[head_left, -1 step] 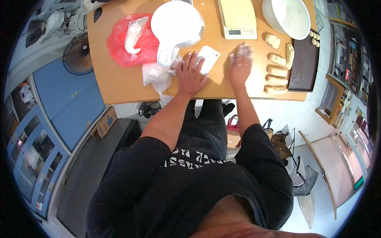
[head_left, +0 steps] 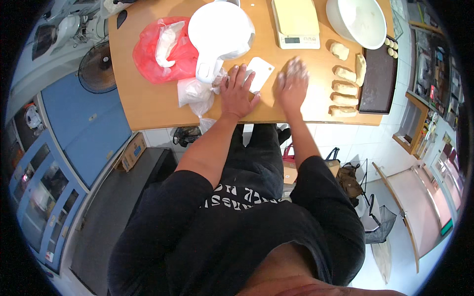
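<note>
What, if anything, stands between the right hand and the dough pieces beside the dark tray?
Nothing visible: only the tan tabletop shows between the right hand and the nearest dough pieces. The kitchen scale sits farther forward, off that path.

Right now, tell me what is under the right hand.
The wooden tabletop shows around the right hand; whatever is beneath its palm is covered and cannot be seen.

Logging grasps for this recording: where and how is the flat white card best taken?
Probably pinch the white card at its holed right corner, coming from the right: it looks flat, that corner is free, and the left hand crowds its left edge.
</note>
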`<state>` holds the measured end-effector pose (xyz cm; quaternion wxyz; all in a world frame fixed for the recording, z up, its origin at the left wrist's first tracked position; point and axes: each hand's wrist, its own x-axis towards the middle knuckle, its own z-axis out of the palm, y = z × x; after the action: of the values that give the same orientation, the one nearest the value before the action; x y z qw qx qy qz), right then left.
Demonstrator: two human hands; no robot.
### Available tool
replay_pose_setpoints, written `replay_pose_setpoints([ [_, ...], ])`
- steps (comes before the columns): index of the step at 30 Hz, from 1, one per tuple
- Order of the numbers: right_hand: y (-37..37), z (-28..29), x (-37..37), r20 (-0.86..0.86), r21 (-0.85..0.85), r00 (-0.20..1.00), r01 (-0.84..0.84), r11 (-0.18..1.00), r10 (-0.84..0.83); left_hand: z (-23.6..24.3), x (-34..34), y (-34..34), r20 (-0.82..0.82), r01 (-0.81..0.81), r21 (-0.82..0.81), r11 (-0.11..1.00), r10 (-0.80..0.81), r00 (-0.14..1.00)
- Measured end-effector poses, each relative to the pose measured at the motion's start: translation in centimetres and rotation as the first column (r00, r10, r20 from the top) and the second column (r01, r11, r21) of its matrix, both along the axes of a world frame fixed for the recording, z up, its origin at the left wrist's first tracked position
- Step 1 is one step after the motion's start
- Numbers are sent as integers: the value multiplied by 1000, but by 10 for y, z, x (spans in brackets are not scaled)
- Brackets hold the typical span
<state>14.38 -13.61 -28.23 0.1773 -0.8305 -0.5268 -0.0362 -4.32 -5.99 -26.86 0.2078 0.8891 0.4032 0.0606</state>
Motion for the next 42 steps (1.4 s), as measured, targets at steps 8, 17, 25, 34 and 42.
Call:
replay_pose_setpoints([
  [8, -31, -13, 39, -6, 35, 964, 265, 964, -265, -1, 4, 3, -25, -11, -30, 999, 10, 1000],
  [17, -98, -6, -26, -112, -155, 987, 93, 984, -111, 0, 1, 1, -23, -32, -37, 999, 31, 999],
  [25, -13, -7, 6, 20, -64, 994, 109, 992, -108, -2, 1, -4, -32, 10, 20, 1000, -10, 999],
  [34, -126, 31, -52, -315, -184, 946, -139, 973, 75, 4, -1, -2, 25, -7, 41, 999, 6, 1000],
  [42, -116, 49, -14, -294, -81, 886, 352, 933, -359, 3, -5, -5, -25, -1, 54, 999, 2, 1000],
])
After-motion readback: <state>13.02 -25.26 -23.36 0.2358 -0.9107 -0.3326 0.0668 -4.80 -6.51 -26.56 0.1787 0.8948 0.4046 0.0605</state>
